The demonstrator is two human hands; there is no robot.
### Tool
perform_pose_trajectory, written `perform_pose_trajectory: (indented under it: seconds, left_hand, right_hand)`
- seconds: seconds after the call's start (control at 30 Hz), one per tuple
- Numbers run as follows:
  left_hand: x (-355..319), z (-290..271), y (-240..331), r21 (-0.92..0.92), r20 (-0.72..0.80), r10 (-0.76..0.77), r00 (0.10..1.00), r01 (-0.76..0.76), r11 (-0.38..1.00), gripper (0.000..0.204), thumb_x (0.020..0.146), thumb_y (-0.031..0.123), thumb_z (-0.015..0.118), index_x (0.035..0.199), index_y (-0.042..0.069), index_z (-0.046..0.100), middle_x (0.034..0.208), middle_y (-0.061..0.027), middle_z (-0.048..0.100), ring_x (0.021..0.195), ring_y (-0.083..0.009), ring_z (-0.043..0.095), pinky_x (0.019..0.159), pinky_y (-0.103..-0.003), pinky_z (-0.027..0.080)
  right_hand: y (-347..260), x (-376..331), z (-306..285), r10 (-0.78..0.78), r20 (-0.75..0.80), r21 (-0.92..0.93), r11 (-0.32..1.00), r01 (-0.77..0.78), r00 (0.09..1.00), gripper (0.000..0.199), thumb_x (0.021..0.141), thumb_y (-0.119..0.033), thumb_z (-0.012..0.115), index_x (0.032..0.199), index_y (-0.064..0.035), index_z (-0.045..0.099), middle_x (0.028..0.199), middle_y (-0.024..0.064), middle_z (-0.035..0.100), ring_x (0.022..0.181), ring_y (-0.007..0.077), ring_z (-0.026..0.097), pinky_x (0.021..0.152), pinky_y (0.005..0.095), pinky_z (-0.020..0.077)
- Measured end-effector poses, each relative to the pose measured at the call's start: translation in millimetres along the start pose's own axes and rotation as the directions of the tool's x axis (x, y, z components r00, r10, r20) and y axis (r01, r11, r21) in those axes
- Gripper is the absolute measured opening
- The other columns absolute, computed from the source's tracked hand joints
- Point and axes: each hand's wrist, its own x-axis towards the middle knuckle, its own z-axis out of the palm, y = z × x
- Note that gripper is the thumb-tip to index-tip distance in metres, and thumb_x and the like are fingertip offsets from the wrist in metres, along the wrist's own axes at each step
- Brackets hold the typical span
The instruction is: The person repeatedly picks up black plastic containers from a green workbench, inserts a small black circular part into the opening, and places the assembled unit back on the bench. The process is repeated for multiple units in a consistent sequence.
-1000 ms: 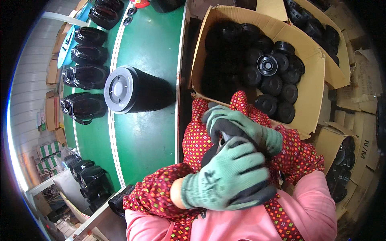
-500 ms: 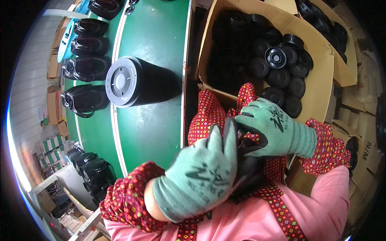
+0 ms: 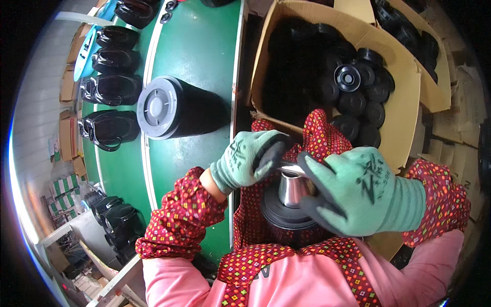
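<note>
A black round vessel (image 3: 287, 207) is held in my lap, with a shiny silver cone (image 3: 293, 190) standing up from its top. My left hand (image 3: 250, 157), in a green glove with dark fingertips, is closed at the left end of a slim silver piece (image 3: 292, 168) across the cone's top. My right hand (image 3: 353, 189), gloved alike, reaches round the cone from the right, forefinger by the slim piece and thumb lower against the cone. The fingers hide part of both metal pieces, and whether these are joined I cannot tell.
A large black cylinder with a grey lid (image 3: 157, 108) stands on the green bench (image 3: 199, 46) to my left. Glossy black jugs (image 3: 115, 89) line its far side. Ahead right, a cardboard box (image 3: 404, 107) holds several black round lids (image 3: 352, 102).
My left hand has moved up and away from my body, and my right hand has shifted down and right. The vessel's black top and silver cone have come into view.
</note>
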Motion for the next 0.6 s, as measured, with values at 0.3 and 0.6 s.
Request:
perform_pose_trajectory:
  seconds: [0.3,0.6]
  left_hand:
    - [-21,10,98,0.487,-0.069,0.175,0.982,-0.120,0.865,0.039,0.073,0.025,0.075,0.108,0.008,0.076,0.117,-0.0137,0.067,0.105,-0.0337,0.065,0.086,-0.046,0.055]
    - [4,17,124,0.603,-0.131,0.271,0.954,-0.140,0.785,0.038,0.066,0.019,0.070,0.101,0.009,0.079,0.117,-0.0138,0.068,0.106,-0.0342,0.063,0.085,-0.048,0.057]
  right_hand:
    - [88,37,-4,-0.353,-0.082,0.408,0.842,0.354,0.932,0.033,0.102,-0.026,0.057,0.120,-0.0008,0.068,0.119,0.0151,0.064,0.108,0.0327,0.061,0.101,0.0432,0.0472]
    - [56,130,103,-0.568,0.045,0.990,0.138,0.041,0.822,0.040,0.109,-0.032,0.047,0.112,0.0032,0.065,0.107,0.0158,0.067,0.112,0.0389,0.061,0.114,0.0514,0.0368]
